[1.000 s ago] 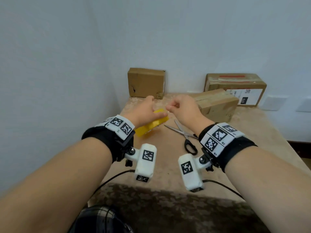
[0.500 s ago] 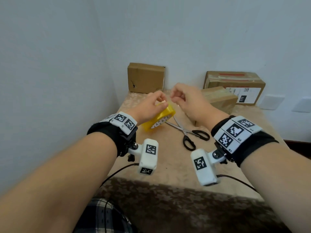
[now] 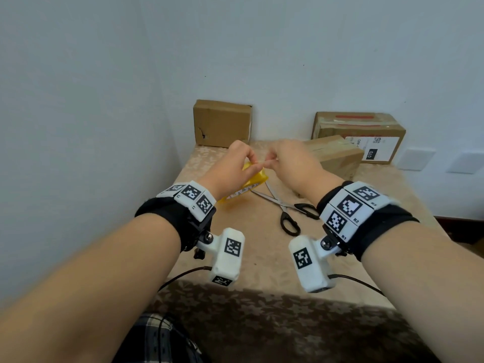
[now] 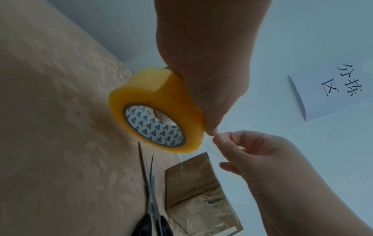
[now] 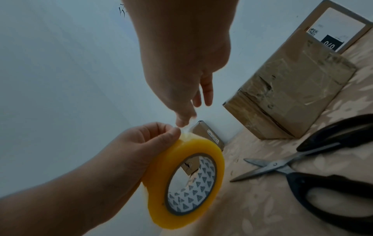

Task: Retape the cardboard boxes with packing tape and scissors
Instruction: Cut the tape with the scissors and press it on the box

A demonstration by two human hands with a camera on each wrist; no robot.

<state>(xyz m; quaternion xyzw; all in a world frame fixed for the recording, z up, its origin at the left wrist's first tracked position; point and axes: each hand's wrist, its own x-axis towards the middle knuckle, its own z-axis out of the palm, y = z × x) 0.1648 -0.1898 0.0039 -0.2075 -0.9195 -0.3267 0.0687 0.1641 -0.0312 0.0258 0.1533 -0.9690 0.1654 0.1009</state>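
Note:
My left hand [image 3: 246, 166] grips a yellow roll of packing tape [image 3: 254, 182] and holds it tilted above the table. In the left wrist view the tape roll [image 4: 153, 91] shows its patterned core below my left hand [image 4: 201, 76]. My right hand [image 3: 271, 161] pinches the clear tape end at the roll's upper edge, thumb against forefinger; the right wrist view shows this right hand [image 5: 184, 123] touching the tape roll [image 5: 155, 201]. Black-handled scissors [image 3: 285, 208] lie on the table with blades apart, just right of the roll. A taped cardboard box [image 3: 337, 155] sits behind my right hand.
A small plain box [image 3: 221, 123] stands against the back wall at the left, and a larger labelled box [image 3: 361, 132] at the right. The beige patterned table [image 3: 256, 247] meets the left wall. Its front edge drops to a dark cloth [image 3: 262, 315].
My left hand has lifted the tape roll off the table and tilted it. My right hand has stayed with it and now pinches the tape end at the roll's edge.

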